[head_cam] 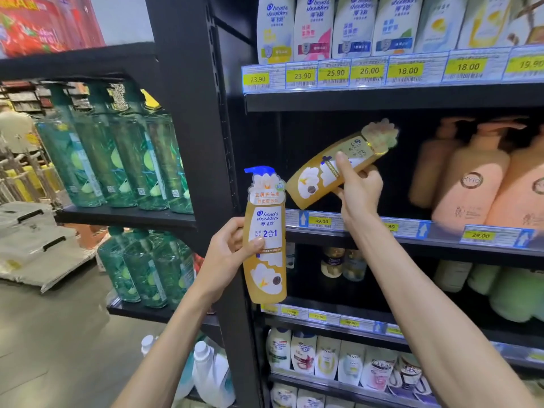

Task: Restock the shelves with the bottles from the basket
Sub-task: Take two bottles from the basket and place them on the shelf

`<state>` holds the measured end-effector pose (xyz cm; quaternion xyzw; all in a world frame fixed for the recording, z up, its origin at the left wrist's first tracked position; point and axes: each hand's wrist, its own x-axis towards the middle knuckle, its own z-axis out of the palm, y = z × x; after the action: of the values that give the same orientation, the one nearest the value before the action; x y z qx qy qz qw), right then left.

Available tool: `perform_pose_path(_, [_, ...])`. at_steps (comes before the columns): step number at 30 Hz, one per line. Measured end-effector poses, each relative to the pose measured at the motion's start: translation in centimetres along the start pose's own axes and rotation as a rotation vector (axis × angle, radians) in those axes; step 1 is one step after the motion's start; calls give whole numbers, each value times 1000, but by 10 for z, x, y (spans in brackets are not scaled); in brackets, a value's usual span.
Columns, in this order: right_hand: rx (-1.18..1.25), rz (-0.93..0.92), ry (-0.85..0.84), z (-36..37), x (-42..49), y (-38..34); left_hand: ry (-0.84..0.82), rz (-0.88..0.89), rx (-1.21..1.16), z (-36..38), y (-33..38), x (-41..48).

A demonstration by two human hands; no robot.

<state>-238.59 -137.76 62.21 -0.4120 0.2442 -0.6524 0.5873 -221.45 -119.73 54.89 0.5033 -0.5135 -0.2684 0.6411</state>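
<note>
Left hand (232, 248) gripping upright bottle (265, 240), right hand (357, 189) gripping tilted bottle (332, 169)

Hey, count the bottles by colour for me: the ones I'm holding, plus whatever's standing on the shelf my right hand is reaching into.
Yellow: 2, the upright yellow bottle in the left hand and the tilted yellow bottle in the right hand
Peach: 3, the peach pump bottles on the shelf, the rightmost cut off by the frame edge
Total: 5
</note>
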Motion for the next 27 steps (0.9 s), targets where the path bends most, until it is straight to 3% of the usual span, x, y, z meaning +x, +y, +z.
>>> perform_pose_path(6, [-262,-59,-75,6,16,15,31,12,-18,-9,-3,-2])
perform_pose_path(16, [-802,-178,-433,21,30,9,49,18,-26,-18,-8,-6])
perform_pose_path(27, [-1130,-181,-539,-1,23,4,60,28,-11,-23,0,-13])
